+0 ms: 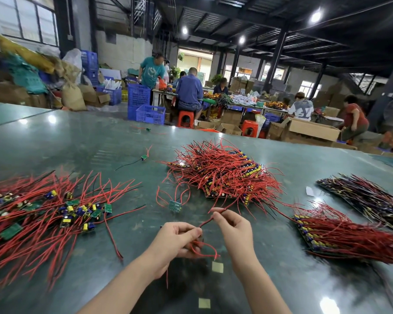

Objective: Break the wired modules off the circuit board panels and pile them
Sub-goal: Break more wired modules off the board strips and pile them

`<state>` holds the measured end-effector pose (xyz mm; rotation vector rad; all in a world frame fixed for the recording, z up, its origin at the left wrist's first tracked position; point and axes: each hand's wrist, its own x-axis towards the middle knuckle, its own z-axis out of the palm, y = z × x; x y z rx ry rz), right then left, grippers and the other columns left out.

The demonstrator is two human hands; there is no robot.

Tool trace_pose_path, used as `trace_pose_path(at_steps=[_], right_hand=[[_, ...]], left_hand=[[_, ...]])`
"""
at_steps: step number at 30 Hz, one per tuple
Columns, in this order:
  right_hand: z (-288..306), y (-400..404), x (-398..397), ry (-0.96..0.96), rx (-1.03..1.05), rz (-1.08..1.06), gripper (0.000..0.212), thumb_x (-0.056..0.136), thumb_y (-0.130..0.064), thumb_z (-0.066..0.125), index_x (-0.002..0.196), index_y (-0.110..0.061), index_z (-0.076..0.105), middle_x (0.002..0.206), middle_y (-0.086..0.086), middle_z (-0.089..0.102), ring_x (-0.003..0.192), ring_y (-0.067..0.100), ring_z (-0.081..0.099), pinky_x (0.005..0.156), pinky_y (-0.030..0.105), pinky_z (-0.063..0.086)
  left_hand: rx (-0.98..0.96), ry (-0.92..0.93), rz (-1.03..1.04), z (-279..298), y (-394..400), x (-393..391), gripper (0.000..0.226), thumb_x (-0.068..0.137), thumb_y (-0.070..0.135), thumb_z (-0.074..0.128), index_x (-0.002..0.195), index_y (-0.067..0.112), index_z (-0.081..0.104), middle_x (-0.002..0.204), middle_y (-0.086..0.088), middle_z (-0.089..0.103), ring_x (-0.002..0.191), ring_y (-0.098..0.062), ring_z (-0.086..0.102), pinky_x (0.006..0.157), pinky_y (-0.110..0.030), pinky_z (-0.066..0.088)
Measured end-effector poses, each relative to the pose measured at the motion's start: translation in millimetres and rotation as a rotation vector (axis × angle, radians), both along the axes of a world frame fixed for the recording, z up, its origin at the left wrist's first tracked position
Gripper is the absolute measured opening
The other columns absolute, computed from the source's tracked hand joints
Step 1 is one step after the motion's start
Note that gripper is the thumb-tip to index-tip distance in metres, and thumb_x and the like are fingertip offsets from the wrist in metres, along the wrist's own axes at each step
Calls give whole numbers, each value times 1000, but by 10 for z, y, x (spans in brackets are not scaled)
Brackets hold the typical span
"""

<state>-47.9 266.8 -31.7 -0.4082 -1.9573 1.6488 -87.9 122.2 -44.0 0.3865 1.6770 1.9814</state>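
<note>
My left hand [177, 240] curls round a small wired module, hidden in the palm, with red wires [202, 247] looping out below the fingers. My right hand [233, 225] pinches one red wire that runs from the left hand up toward the panel stack [222, 171] in the middle of the table. Broken-off modules with red wires lie in a pile [39, 211] at the left. A loose green module [175, 205] sits just beyond my hands. Two more wired panels lie at the right, one near [340, 234] and one farther back [367, 198].
The dark green table [78, 141] carries two stray modules [143, 157] near its middle and far edge. Two pale square patches [217, 267] mark the tabletop by my forearms. Beyond the table, people sit at benches among blue crates and cardboard boxes.
</note>
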Motion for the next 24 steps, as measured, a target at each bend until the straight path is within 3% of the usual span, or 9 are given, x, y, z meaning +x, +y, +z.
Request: trace_pose_path(at_steps=[2, 7, 11, 14, 19, 24], right_hand=[[13, 64, 1, 38, -73, -30, 22, 87, -6, 62, 73, -20, 72, 74, -8, 70, 62, -6, 55, 60, 6, 39], [-47, 116, -35, -5, 38, -44, 30, 87, -7, 62, 66, -26, 71, 65, 3, 54, 65, 13, 41, 56, 24, 31], [-27, 182, -29, 46, -45, -110, 24, 89, -13, 61, 72, -26, 74, 62, -6, 60, 54, 6, 46, 50, 14, 35], [-19, 233, -20, 81, -58, -131, 28, 89, -7, 60, 70, -23, 72, 64, -15, 68, 61, -2, 55, 54, 4, 38], [-20, 254, -36, 81, -107, -158, 25, 91, -12, 58, 73, -22, 73, 66, -15, 67, 56, -5, 48, 59, 15, 38], [-4, 284, -12, 175, -179, -226, 25, 91, -13, 59, 74, -23, 74, 75, -6, 70, 74, 8, 57, 74, 23, 43]], left_hand=[[-21, 5, -3, 9, -8, -7, 12, 88, 7, 62, 80, 0, 67, 64, -10, 65, 51, -14, 59, 55, -29, 56], [-80, 24, -23, 11, -23, -21, 12, 89, 6, 61, 79, 1, 67, 65, -10, 66, 50, -15, 60, 54, -29, 56], [-104, 38, -18, 24, -55, -43, 10, 89, 5, 61, 81, 0, 65, 64, -11, 66, 49, -16, 61, 50, -26, 54], [-114, 48, -28, 37, -64, -37, 10, 89, 4, 61, 81, -1, 64, 63, -10, 66, 47, -16, 60, 48, -23, 51], [-132, 59, -15, 44, -92, -60, 10, 89, 4, 61, 87, -5, 64, 65, -11, 65, 48, -16, 60, 48, -22, 51], [-161, 78, -50, 30, -103, -52, 10, 89, 6, 61, 85, -3, 63, 64, -9, 66, 50, -16, 61, 51, -24, 52]])
